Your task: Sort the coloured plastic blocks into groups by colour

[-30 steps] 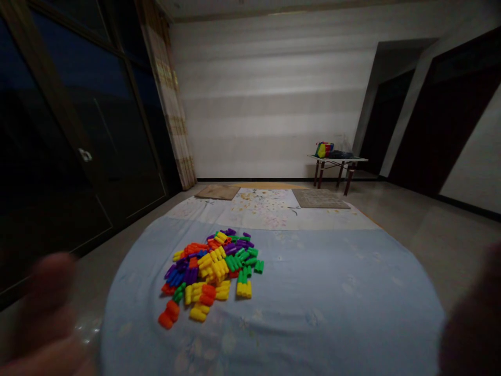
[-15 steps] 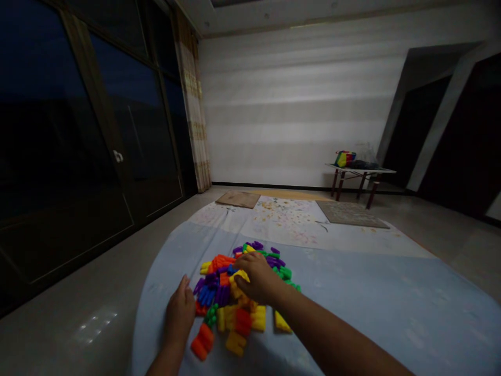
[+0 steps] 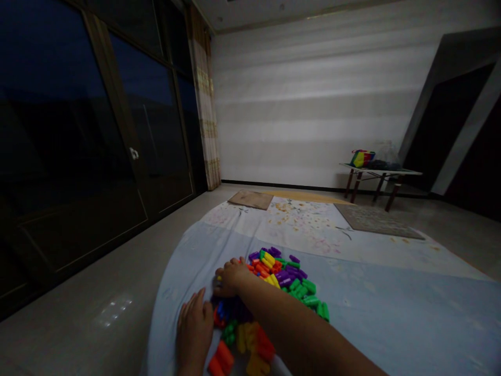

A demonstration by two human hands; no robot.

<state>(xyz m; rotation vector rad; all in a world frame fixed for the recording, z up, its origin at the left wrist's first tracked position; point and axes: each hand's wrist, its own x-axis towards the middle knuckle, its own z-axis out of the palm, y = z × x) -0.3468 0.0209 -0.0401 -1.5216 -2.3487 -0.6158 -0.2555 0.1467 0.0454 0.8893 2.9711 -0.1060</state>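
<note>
Colourful plastic building blocks lie in a loose pile on the cloth-covered table. Green blocks [image 3: 307, 290] and purple blocks [image 3: 289, 275] make up its right side, and orange blocks [image 3: 262, 269] its far part. My right hand [image 3: 231, 277] reaches across to the left end with its fingers curled down. A bit of a yellow block [image 3: 218, 280] shows between those fingers; the forearm hides the pile's middle. At the pile's near left edge, my left hand [image 3: 194, 324] rests with fingers apart, holding nothing, beside a blue block [image 3: 222, 309]. Closer in lies an orange-red block [image 3: 221, 359].
A pale blue tablecloth [image 3: 376, 297] with a floral band covers the table. Two flat boards, a brown one [image 3: 250, 199] and a grey one [image 3: 378, 222], lie at its far side. Beyond stands a small table [image 3: 410, 172] bearing a colourful bag [image 3: 362, 158].
My right hand has moved from the pile's middle to its left end, onto a yellow block. The left hand stays by the pile's edge. The whole view has shifted a little.
</note>
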